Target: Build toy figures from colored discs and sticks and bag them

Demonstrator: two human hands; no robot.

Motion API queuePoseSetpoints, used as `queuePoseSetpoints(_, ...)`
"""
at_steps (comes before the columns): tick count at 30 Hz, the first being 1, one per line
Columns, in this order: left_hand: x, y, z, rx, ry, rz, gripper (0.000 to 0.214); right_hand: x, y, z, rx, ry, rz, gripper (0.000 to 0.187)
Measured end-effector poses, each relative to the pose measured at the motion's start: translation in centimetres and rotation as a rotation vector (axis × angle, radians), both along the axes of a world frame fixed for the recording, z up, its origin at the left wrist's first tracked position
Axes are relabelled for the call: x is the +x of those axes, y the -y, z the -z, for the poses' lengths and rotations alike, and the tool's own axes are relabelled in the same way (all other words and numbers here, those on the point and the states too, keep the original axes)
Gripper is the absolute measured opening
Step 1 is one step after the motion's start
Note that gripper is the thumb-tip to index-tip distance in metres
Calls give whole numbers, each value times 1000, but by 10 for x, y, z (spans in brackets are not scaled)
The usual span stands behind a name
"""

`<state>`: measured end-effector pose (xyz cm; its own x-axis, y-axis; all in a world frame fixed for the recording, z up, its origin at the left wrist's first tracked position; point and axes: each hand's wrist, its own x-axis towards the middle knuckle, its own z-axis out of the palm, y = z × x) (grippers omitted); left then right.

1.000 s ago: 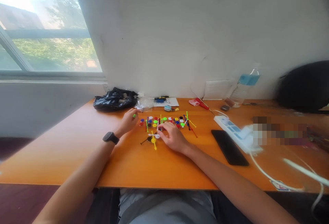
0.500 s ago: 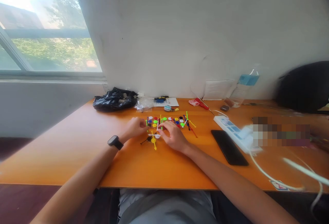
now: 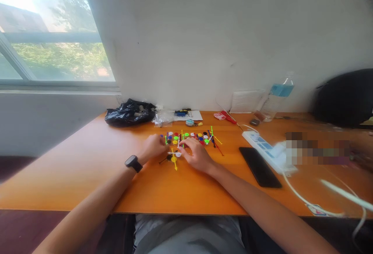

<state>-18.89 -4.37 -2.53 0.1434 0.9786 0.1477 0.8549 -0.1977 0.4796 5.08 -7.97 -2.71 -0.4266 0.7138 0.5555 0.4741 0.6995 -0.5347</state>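
Observation:
My left hand, with a dark watch on the wrist, is at the left end of a group of small coloured plastic discs and thin arrow-tipped sticks. Its fingers are bent together beside a green stick; anything between them is hidden. A blue disc shows just beyond it. My right hand hovers low with curved fingers, thumb and forefinger apart, close to a white stick. Between the hands and nearer me, a yellow arrow stick crosses a white arrow stick. A black stick lies beside them.
Behind the pieces lie a black plastic bag, a round tin and a red-handled tool. To the right are a black phone, a white power strip with cables, and a bottle. Another person's blurred hand is at far right.
My left hand and wrist have shifted slightly to the right. A blue disc now shows beyond the left fingers. My right hand has stayed nearly still.

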Motion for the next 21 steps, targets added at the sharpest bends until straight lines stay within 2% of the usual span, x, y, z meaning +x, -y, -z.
queuePoseSetpoints(15,5,3,-4,11,-38,-29,19,0,1,1,-6,31,-42,8)
queuePoseSetpoints(21,8,7,-6,18,-51,-53,24,0,1,0,-15,42,-62,8)
